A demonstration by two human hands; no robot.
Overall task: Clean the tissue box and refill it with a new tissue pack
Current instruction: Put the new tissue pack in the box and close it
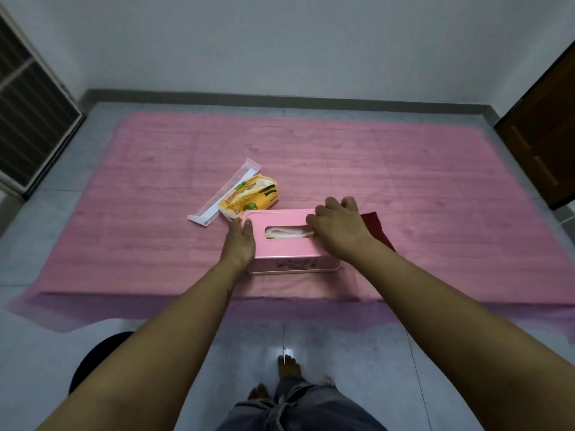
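A pink tissue box [287, 253] stands on the pink table cover, with white tissue [284, 234] showing in its top slot. My left hand [239, 242] lies against the box's left end, fingers straight along the lid edge. My right hand [337, 225] rests on the right part of the lid; its fingers curl at the slot's right end and touch the tissue there. A yellow tissue pack wrapper [249, 197], torn open, lies just behind the box on the left.
A long clear plastic strip [224, 192] lies left of the yellow wrapper. A dark red cloth [378, 228] sticks out from under my right wrist. The pink cover [404, 181] spans the table. A dark door [544, 135] stands at right, a black stool [99, 353] below left.
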